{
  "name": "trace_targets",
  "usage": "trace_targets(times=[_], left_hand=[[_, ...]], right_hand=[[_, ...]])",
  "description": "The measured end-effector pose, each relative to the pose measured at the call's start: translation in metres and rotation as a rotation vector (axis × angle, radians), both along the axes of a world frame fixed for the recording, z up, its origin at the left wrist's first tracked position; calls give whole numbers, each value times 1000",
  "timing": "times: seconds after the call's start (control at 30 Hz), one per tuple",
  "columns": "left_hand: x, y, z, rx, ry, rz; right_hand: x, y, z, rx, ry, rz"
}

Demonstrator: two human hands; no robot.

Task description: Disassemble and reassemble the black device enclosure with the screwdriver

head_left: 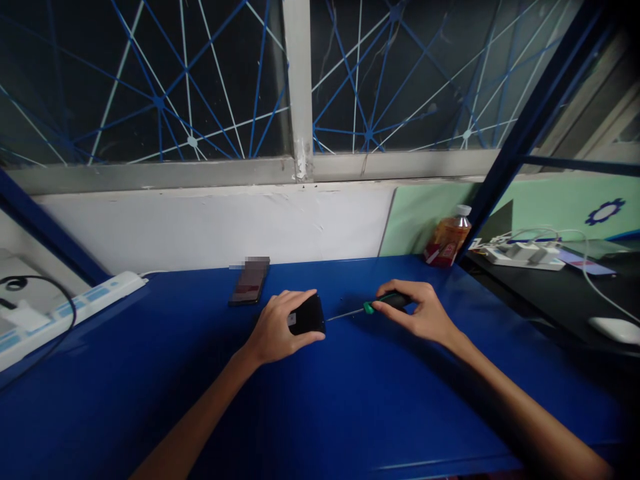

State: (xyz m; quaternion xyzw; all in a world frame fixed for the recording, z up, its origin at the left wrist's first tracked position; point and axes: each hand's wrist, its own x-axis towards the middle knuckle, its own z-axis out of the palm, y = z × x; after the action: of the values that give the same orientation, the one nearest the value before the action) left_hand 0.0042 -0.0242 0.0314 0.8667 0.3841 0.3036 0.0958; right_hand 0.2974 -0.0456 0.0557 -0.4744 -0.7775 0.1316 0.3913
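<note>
My left hand (280,330) is closed around a flat black rectangular device (309,315) with a small pale label, on the blue table. Its fingers lie along the far edge and the thumb along the near edge; the exact kind of device is not clear. In my right hand (417,308) is a screwdriver (395,300) with a black and green handle, gripped between thumb and fingers. The thin metal shaft points left and slightly down. Its tip is at the device's right end, though whether it touches cannot be made out.
A dark phone (251,281) lies behind my left hand. At the left edge is a white power strip (107,297) with cables. A drink bottle (449,237) stands at the back right corner. Beyond the blue frame, a black desk (540,287) bears another power strip and a white mouse (616,329).
</note>
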Motion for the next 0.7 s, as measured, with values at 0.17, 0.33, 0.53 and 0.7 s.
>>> trace_targets(times=[0.17,0.33,0.53,0.7], left_hand=[[1,-1,-1,14,7,-4],[1,-3,0,13,6,-18],[0,-1,0,5,33,7],[-1,-1,-2,15,42,8]], right_hand=[[4,2,0,-154,15,43],[9,4,4,-319,69,176],[14,7,-2,-557,201,207],[10,8,-1,-358,47,125]])
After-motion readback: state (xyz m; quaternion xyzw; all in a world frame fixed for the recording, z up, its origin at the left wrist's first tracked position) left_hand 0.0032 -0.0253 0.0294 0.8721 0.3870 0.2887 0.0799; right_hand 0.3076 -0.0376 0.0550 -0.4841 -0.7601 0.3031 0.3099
